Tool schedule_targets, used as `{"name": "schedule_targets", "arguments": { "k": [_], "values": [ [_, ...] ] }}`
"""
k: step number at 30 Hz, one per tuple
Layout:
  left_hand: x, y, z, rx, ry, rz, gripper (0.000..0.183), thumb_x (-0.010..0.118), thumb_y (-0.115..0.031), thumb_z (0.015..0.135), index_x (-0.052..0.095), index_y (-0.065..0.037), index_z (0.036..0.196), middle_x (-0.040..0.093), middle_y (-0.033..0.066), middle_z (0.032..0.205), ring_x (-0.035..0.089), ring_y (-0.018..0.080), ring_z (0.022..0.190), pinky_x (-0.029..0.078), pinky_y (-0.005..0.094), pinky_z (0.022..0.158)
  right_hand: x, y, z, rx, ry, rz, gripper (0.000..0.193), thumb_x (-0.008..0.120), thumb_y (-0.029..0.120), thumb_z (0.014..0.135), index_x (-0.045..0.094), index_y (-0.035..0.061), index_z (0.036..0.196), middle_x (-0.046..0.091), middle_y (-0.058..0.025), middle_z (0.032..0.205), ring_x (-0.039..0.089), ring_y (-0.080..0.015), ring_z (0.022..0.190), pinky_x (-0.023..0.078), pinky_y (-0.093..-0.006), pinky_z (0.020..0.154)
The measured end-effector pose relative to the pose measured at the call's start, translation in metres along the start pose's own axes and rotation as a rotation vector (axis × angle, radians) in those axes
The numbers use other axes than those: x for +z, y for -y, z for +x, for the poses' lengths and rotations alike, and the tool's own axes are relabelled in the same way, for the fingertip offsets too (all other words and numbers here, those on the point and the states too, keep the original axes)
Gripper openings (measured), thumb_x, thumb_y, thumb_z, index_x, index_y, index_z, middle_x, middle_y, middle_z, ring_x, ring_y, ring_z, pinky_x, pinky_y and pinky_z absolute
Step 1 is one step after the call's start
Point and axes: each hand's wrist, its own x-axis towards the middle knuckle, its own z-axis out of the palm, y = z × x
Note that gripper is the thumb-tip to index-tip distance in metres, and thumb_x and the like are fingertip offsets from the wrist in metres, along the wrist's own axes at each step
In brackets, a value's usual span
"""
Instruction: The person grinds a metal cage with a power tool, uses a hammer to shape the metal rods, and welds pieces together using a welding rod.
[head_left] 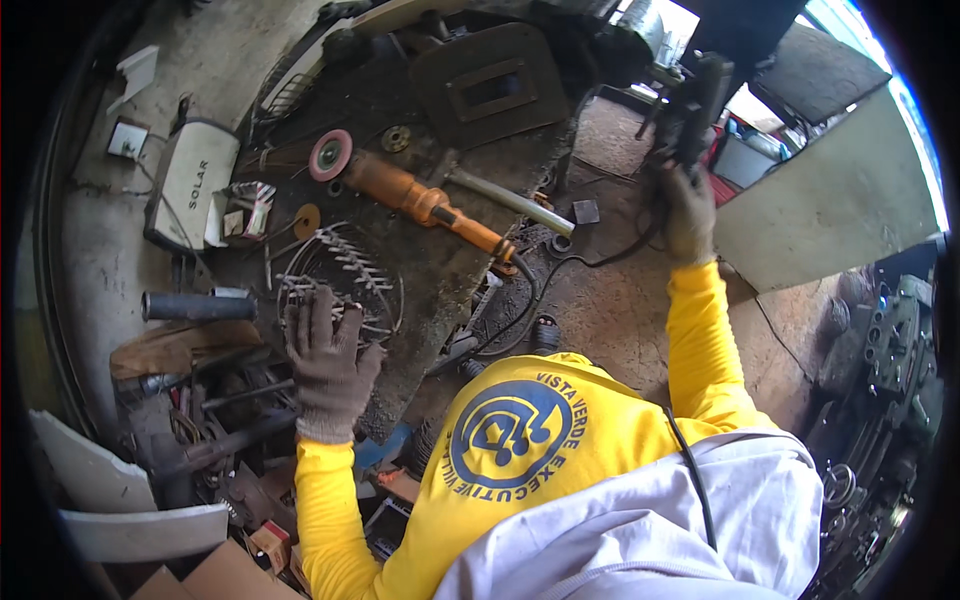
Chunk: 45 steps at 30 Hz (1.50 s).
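My left hand (332, 365), in a grey-brown knit glove, rests with its fingers apart over the near edge of a round wire frame (398, 290) that has a row of short rods (355, 262) across it. The glove hides part of the frame. Far out to the right, my right hand (688, 215), also gloved, is closed round the lower end of a dark, bulky tool (697, 110). Its kind is too dark to make out. An orange power grinder (400, 190) with a pink wheel (330, 155) lies on the dark worktable (415, 300) between my hands.
A metal pipe (510, 200) and a welding mask (490, 85) lie beyond the grinder. A black cable (600, 262) trails past the table edge. At left are a white box (195, 180), a dark tube (185, 306) and piled scrap. A pale panel (840, 190) leans at right.
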Motion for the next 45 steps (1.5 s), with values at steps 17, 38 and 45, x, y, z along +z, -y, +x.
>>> {"name": "schedule_targets", "arguments": {
  "k": [17,38,45],
  "values": [
    [0.075,-0.236,0.099,0.47,0.158,-1.641,0.041,0.062,-0.016,0.095,0.055,-0.004,0.134,0.06,0.0155,0.133,0.058,0.0318,0.125,0.049,0.0404,0.104,0.027,0.029,-0.144,-0.367,0.235,-0.741,0.046,0.073,0.026,0.088,0.063,0.0066,0.128,0.057,-0.0181,0.136,0.055,-0.0336,0.125,0.043,-0.0411,0.105],
    [-0.036,-0.103,0.455,-0.286,-0.003,-0.722,0.035,0.063,-0.031,0.099,0.069,-0.003,0.119,0.071,0.0156,0.108,0.07,0.0276,0.1,0.054,0.0342,0.09,-0.256,-0.132,0.098,0.592,-0.11,-1.135,0.092,0.084,0.027,0.065,0.042,0.0009,0.143,0.064,-0.0201,0.125,0.063,-0.0355,0.115,0.048,-0.0402,0.101],
    [0.085,-0.049,0.623,0.043,0.112,0.153,0.048,0.061,-0.046,0.095,0.067,-0.017,0.132,0.069,0.0162,0.124,0.062,0.0344,0.121,0.045,0.0441,0.11,-0.294,-0.139,0.084,0.881,-0.277,-1.09,0.088,0.086,0.022,0.063,0.044,-0.001,0.137,0.065,-0.0176,0.119,0.064,-0.0319,0.107,0.05,-0.0393,0.096]
  ]
}}
